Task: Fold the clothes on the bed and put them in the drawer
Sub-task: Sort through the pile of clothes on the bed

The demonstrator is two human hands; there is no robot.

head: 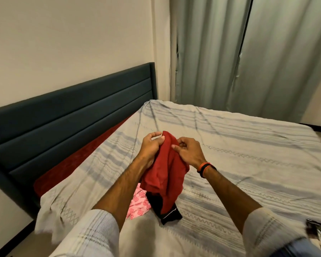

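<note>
Two hands were at work above the bed [248, 145], and you held one red garment [165, 171] up between them. Your left hand [151, 145] pinched the top edge of the cloth between thumb and curled fingers [157, 135], near its highest point. Your right hand [188, 152] gripped the same edge just beside it, thumb pressed against the fabric and the other fingers curled in behind (how much cloth they caught I cannot tell). The garment hung down bunched between your forearms, its lower part draped over a black garment [170, 214] with a thin white trim line, which lay on the striped grey bedspread. A pink patterned garment [138, 203] lay touching the black one on its left side, partly hidden by your left forearm. Both of these sat near the bed's close edge. You wore a dark band with an orange one [205, 168] on your right wrist, and pale striped sleeves were pushed up both arms. A dark padded headboard [72, 115] stood along the left wall, and grey-green curtains [248, 52] hung beyond the far side of the bed.
</note>
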